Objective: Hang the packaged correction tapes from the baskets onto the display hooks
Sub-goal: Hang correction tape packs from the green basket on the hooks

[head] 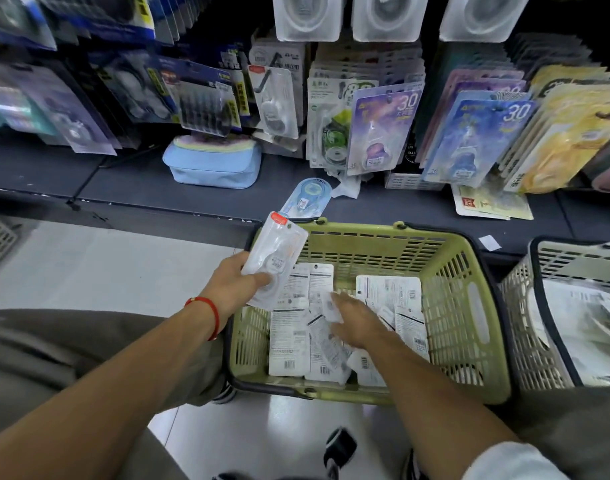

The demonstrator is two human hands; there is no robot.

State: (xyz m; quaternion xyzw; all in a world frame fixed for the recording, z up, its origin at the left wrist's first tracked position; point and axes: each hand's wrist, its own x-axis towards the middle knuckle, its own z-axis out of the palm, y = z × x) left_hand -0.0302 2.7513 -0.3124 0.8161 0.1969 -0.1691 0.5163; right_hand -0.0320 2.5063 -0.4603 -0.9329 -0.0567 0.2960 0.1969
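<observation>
Already the left hand (232,282) pinches a packet (275,261) by its lower end, thumb on the face and fingers behind, so the red-tabbed top with the hang hole points up toward 12 o'clock, free to meet a hook; it may be more than one packet stacked, I cannot tell. A red cord (211,315) circles that wrist. Just right of it, the green basket (469,327) sits on the floor tight against the shelf base, probably so each reach from stock to display stays short. Inside, more packets (298,337) lie mostly face down, barcodes up, in a loose heap at the basket's 6 to 9 o'clock side. The right hand (357,323) is down among them, fingers spread and slightly bent over one small packet; whether it has actually closed on that packet is not clear, so I judge it as sorting or reaching for the next one. Straight up at 12 o'clock from the left hand hangs a matching pack (274,102) on its hook, likely the target row. At 3 o'clock stands a white basket (525,327) with further stock. A loose tape (308,197) lies on the shelf (140,185) near a blue pouch (211,164), both apparently strays.
</observation>
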